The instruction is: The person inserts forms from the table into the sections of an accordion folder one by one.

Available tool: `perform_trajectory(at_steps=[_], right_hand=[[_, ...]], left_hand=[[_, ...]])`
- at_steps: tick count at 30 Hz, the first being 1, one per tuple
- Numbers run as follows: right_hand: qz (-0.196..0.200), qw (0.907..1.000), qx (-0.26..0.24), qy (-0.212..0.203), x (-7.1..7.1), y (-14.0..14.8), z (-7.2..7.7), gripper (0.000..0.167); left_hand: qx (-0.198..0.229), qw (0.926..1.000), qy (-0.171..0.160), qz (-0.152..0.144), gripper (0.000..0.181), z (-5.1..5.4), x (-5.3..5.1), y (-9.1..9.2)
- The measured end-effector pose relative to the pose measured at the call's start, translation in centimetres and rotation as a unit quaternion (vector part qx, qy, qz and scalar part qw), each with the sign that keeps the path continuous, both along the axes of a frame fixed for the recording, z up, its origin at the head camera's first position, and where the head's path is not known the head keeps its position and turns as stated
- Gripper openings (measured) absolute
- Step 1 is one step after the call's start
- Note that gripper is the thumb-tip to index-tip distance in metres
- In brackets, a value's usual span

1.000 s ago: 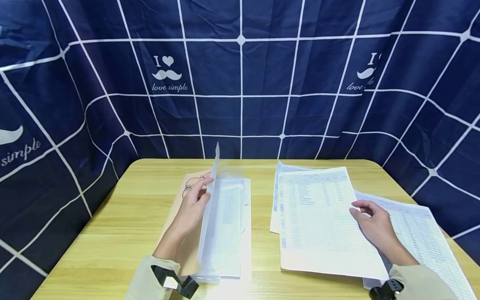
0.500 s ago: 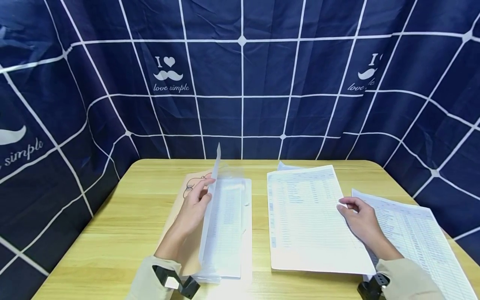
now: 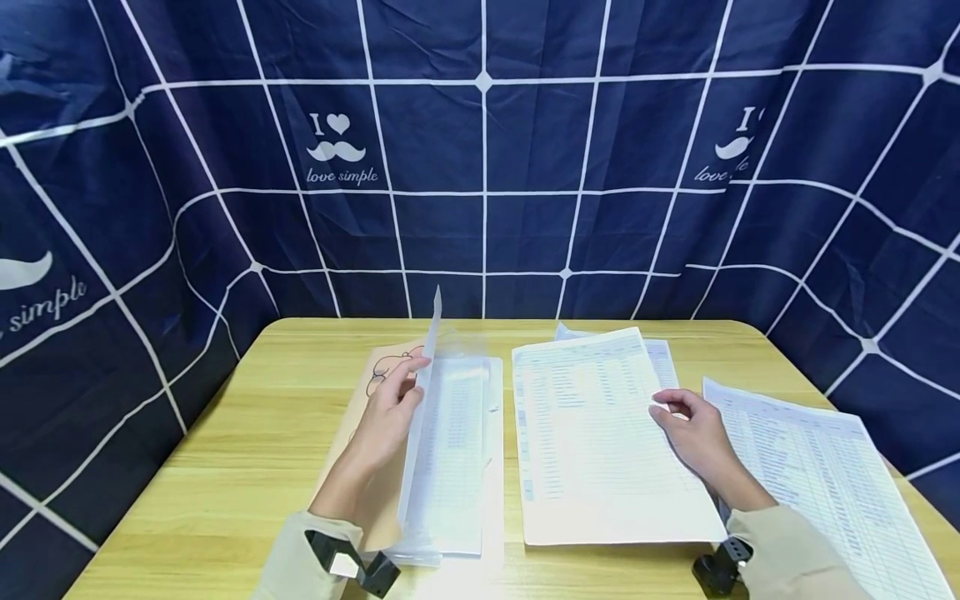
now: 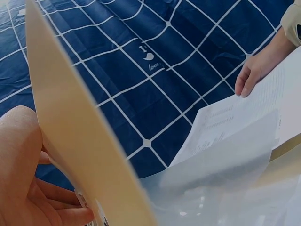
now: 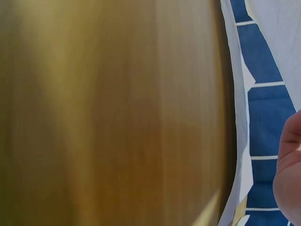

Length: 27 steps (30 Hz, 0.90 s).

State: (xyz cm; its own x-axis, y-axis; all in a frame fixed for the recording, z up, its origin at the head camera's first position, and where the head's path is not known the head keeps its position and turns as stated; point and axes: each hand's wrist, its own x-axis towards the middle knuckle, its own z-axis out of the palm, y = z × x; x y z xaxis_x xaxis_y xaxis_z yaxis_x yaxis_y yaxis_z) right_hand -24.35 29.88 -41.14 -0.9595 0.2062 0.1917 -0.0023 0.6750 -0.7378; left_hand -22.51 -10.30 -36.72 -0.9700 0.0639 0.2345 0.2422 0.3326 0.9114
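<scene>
In the head view, a clear-pocket document folder [image 3: 491,467] lies open at centre left, with a printed sheet showing through a clear sleeve. My left hand [image 3: 386,408] holds a raised leaf of it between thumb and fingers; a tan panel [image 4: 80,108] stands beside that hand in the left wrist view. My right hand [image 3: 693,429] pinches the right edge of a printed sheet of paper [image 3: 592,442], a table of rows, held just right of the folder. Only part of the right hand shows at the edge of the right wrist view.
More printed sheets [image 3: 832,475] lie at the right of the wooden table [image 3: 202,467], and another [image 3: 662,358] shows behind the held one. A tan cover [image 3: 356,408] with a line drawing is under the left hand. A blue checked curtain [image 3: 525,233] surrounds the table.
My right hand has moved left with the sheet of paper, bringing it closer to the folder and uncovering more of the sheets at the right. The left hand stays on the raised leaf.
</scene>
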Motion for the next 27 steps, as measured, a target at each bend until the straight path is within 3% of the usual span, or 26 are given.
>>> perform_trajectory(at_steps=[9,17,27], right_hand=[[0.014,0.9992,-0.024,-0.028,-0.3,-1.3,0.1,0.036],[0.008,0.9992,-0.035,-0.017,-0.7,-2.1,0.0,0.031],[0.041,0.9984,-0.032,-0.022,-0.7,-2.4,0.0,0.034]], left_hand=[[-0.007,0.9999,0.011,-0.007,0.041,0.0,0.2,-0.1],[-0.001,1.0000,0.006,-0.004,0.041,-0.2,0.2,-0.1],[0.003,0.9999,0.002,-0.010,0.041,-0.2,0.2,-0.2]])
